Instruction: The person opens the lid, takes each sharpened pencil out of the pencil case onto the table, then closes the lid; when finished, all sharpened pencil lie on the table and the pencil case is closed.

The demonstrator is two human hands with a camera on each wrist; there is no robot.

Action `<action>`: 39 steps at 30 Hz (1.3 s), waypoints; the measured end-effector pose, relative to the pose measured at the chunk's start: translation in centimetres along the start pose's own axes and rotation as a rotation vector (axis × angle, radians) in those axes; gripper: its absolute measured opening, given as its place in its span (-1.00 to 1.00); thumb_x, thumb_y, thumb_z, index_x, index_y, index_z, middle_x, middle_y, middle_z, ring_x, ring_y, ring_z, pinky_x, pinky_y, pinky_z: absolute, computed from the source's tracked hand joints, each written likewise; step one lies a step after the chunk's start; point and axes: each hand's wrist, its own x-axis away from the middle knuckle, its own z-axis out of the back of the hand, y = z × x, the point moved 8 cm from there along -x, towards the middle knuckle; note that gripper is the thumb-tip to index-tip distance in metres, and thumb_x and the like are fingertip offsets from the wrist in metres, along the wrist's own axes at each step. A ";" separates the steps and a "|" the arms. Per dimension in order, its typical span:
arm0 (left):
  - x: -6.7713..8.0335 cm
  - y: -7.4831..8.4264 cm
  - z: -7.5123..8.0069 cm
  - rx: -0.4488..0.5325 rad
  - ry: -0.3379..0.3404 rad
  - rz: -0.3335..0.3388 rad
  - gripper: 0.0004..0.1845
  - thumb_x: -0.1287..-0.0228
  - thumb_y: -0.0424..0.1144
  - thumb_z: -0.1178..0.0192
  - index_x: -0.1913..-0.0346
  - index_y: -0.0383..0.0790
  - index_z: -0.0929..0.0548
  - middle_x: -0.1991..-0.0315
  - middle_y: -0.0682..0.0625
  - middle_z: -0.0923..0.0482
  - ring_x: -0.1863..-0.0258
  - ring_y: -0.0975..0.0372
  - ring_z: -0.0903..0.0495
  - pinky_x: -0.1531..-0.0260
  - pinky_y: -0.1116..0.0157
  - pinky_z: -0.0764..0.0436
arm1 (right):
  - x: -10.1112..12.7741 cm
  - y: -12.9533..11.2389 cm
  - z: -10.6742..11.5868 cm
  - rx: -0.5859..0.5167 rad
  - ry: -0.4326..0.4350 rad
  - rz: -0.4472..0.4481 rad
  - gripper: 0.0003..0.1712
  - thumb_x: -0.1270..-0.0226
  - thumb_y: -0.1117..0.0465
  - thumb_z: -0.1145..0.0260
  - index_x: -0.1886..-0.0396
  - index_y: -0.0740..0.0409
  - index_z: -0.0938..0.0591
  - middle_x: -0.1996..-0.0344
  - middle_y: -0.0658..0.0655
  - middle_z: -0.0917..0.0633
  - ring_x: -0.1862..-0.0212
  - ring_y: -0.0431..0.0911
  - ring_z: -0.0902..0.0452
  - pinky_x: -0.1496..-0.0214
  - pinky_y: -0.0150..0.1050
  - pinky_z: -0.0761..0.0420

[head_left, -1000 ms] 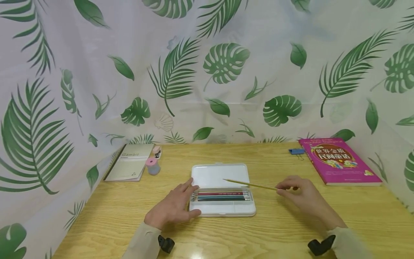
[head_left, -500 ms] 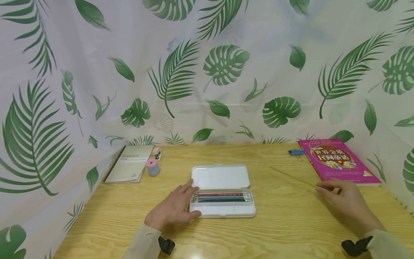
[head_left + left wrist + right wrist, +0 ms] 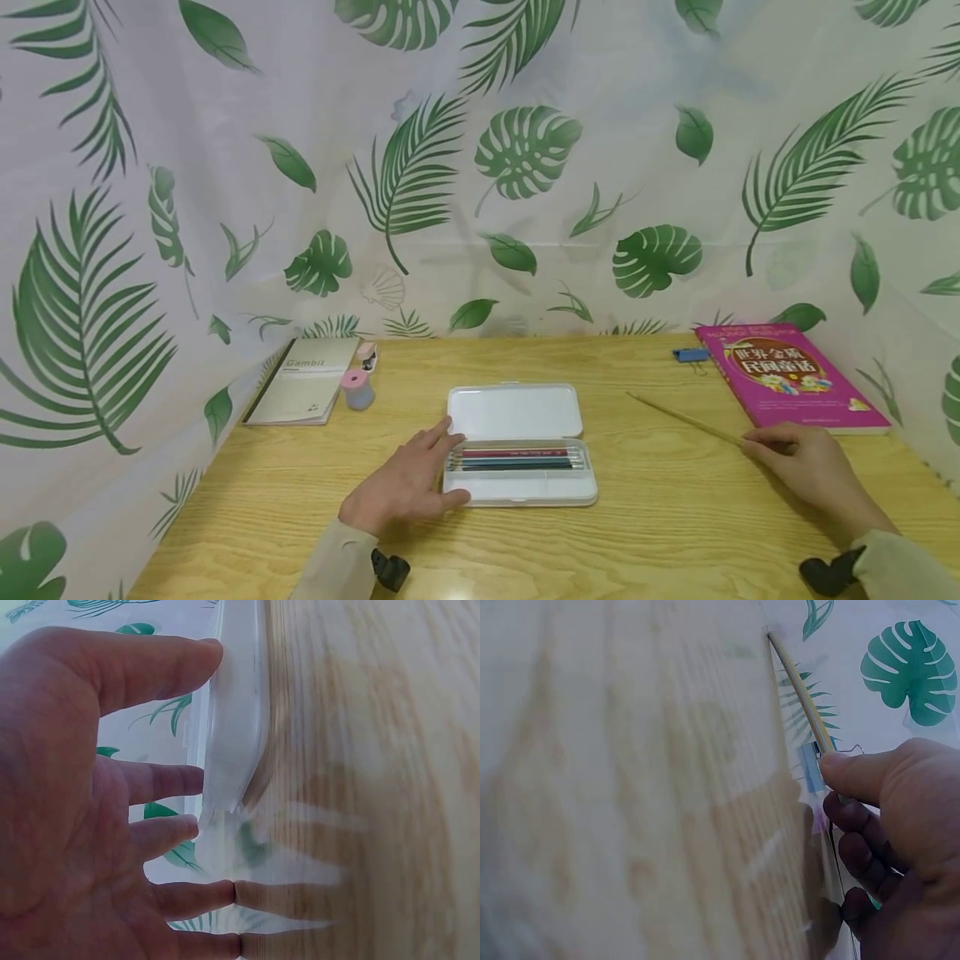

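The right hand (image 3: 813, 467) has carried the yellow pencil (image 3: 686, 419) away from the case to the table's right side.

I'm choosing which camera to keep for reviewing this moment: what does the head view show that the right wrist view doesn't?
Only the head view shows the left hand resting against the open white pencil case, the notebook and the pink book. Only the right wrist view shows close up the thumb and fingers pinching the pencil. Both show the right hand, the yellow pencil, the blue clip and the wooden table.
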 end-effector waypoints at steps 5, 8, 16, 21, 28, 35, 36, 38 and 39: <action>-0.1 0.0 0.1 0.005 0.002 0.009 -0.14 -0.27 0.18 -0.26 -0.51 -0.17 -0.26 -0.59 -0.15 0.05 -0.48 -0.16 -0.12 -0.38 -0.11 -0.24 | -0.1 0.2 -0.3 0.007 -0.019 0.011 -0.63 -0.35 0.00 -0.39 0.15 0.24 -0.77 0.18 0.29 -0.75 0.06 0.27 -0.62 0.11 0.09 -0.59; 0.0 0.0 0.1 0.010 0.001 0.017 -0.14 -0.26 0.18 -0.27 -0.51 -0.17 -0.26 -0.59 -0.14 0.05 -0.48 -0.15 -0.12 -0.38 -0.11 -0.25 | -0.2 0.5 -0.5 0.003 -0.050 -0.006 -0.61 -0.37 0.00 -0.37 0.14 0.26 -0.77 0.16 0.32 -0.73 0.04 0.31 -0.59 0.07 0.21 -0.56; 0.0 0.3 0.2 0.007 -0.001 0.006 -0.16 -0.29 0.16 -0.26 -0.50 -0.19 -0.26 -0.58 -0.17 0.04 -0.48 -0.16 -0.12 -0.38 -0.12 -0.24 | -0.3 0.8 -0.6 -0.007 -0.091 -0.047 -0.56 -0.37 -0.04 -0.36 0.10 0.28 -0.76 0.11 0.36 -0.71 0.01 0.32 -0.57 0.07 0.22 -0.55; 0.1 0.3 0.2 0.008 -0.002 0.006 -0.16 -0.29 0.16 -0.26 -0.50 -0.20 -0.26 -0.58 -0.17 0.04 -0.47 -0.19 -0.13 -0.38 -0.13 -0.23 | -0.3 0.6 -0.6 -0.010 -0.095 -0.047 -0.56 -0.36 -0.03 -0.38 0.10 0.29 -0.76 0.11 0.35 -0.72 0.00 0.32 -0.57 0.07 0.22 -0.55; 0.1 0.3 0.2 0.013 -0.004 0.015 -0.16 -0.29 0.15 -0.26 -0.50 -0.18 -0.26 -0.58 -0.16 0.04 -0.48 -0.18 -0.11 -0.38 -0.13 -0.23 | -0.3 0.6 -0.6 -0.010 -0.106 -0.049 -0.54 -0.33 -0.06 -0.39 0.09 0.28 -0.76 0.14 0.29 -0.73 0.08 0.20 -0.61 0.17 -0.02 -0.59; 0.1 0.3 0.2 0.007 0.001 0.014 -0.16 -0.28 0.16 -0.27 -0.50 -0.18 -0.27 -0.58 -0.16 0.04 -0.47 -0.17 -0.12 -0.37 -0.12 -0.24 | -0.2 0.1 -0.2 -0.018 -0.076 -0.056 -0.43 -0.31 -0.17 -0.37 0.08 0.28 -0.75 0.13 0.30 -0.73 0.12 0.15 -0.64 0.23 -0.12 -0.60; 0.1 0.3 0.3 0.009 0.001 0.012 -0.16 -0.28 0.15 -0.27 -0.50 -0.18 -0.27 -0.58 -0.16 0.03 -0.47 -0.17 -0.12 -0.37 -0.13 -0.24 | -0.2 -0.1 0.0 -0.018 -0.061 -0.057 -0.43 -0.31 -0.18 -0.37 0.09 0.27 -0.76 0.15 0.29 -0.74 0.15 0.11 -0.63 0.25 -0.16 -0.59; 0.1 0.3 0.2 0.012 -0.001 0.012 -0.16 -0.28 0.15 -0.27 -0.50 -0.18 -0.26 -0.58 -0.16 0.04 -0.48 -0.17 -0.12 -0.37 -0.13 -0.24 | -0.3 -0.9 0.1 -0.022 -0.039 -0.048 -0.44 -0.31 -0.19 -0.36 0.11 0.25 -0.77 0.20 0.23 -0.74 0.21 0.01 -0.60 0.29 -0.23 -0.57; 0.1 0.3 0.2 0.015 -0.003 0.014 -0.16 -0.28 0.15 -0.27 -0.50 -0.18 -0.26 -0.58 -0.16 0.04 -0.48 -0.17 -0.12 -0.37 -0.14 -0.24 | -0.5 -1.4 0.2 -0.027 -0.031 -0.037 -0.46 -0.32 -0.18 -0.37 0.11 0.24 -0.77 0.22 0.20 -0.74 0.23 -0.05 -0.57 0.30 -0.25 -0.56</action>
